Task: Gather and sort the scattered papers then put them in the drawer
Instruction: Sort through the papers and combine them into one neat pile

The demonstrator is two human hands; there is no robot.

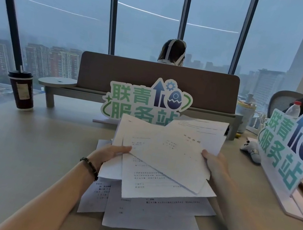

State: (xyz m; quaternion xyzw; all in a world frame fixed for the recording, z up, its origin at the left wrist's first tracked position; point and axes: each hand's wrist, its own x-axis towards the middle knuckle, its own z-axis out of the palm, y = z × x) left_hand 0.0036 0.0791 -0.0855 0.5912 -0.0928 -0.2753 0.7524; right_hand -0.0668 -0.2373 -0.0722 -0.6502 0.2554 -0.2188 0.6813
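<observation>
both hands are on the loose sheaf of papers (168, 154), lifted a little off the desk (18, 152). the left hand (114, 152) pinches the sheaf's left edge, thumb on top and fingers curled beneath; the right hand (214, 162) holds the right edge the same way, though its fingers are mostly hidden behind the sheets. each grip is closed on paper only at the margin.

the sheets between the two grips are fanned at different angles, corners sticking out toward the sign (145, 101) beyond them and down toward the person. more printed pages (149, 215) lie flat on the desk below and nearer than the grips, overlapping untidily, not yet collected.

the likely trouble: with such a skewed stack held only at the edges, an inner sheet could slide out and drop, probably from the lower side where one page already hangs well past the others. squaring the sheaf by tapping it could crease the protruding corners. scooping the desk pages while the held ones are still unaligned could mix the order and make sorting harder. the paper coffee cup (21, 89) stands well to the left of the left grip, so a spill looks unlikely unless pages are swept that way. no drawer is in view, so the carry to it is an unknown.
</observation>
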